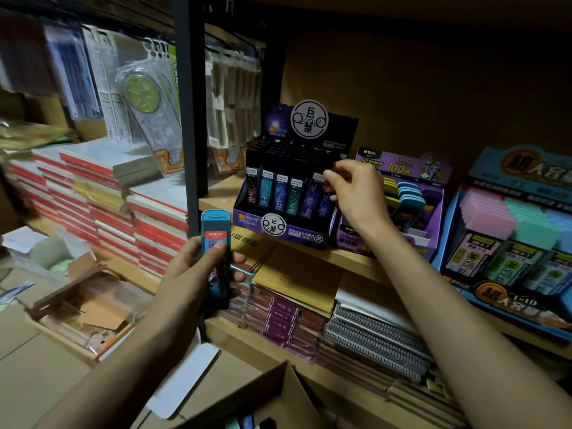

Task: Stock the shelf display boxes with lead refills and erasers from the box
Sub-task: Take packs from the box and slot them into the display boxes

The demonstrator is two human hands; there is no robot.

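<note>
Cardboard box [280, 394] is nearest, bottom centre: brown corrugated flap open, contents mostly out of frame.

Far left: open carton [77, 308] sitting on more flat cardboard, loose card scraps inside. Above it, stacks of notebooks [102, 209] with red spines and white or yellow covers. Behind those hang clear blister packs [148, 100] of plastic stencil rulers, one with a green disc. Black metal upright [190, 119] splits the shelving.

Left hand [198, 274] grips a lead refill case [216, 246], held upright below the shelf edge. Case is flat glossy blue plastic with a rounded top and a red M&G label; thumb lies across its front.

Wooden shelf [343, 261] is pale board. On it stands the constellation display box [278, 227]: purple card front, black back panel, round white emblems at top and front. Rows of slim dark tubes stand in it. Front row is printed with zodiac signs; white labels read 2B/0.7.

Right hand [356, 193] is at that front row, fingers curled, thumb and forefinger pinching the top of the right-end tube [324, 204].

Just beside on the right is the purple display box [436, 212]: M&G, ULTRAMAN, 100. It is partly filled with blue and yellow round-topped cases.

Far right is the blue eraser display box [489, 167], "18" in an orange circle, with pink and mint blocks on top and wrapped erasers below.

Lower shelf holds kraft-cover pads [294, 280] and spiral notebooks [371, 335].
</note>
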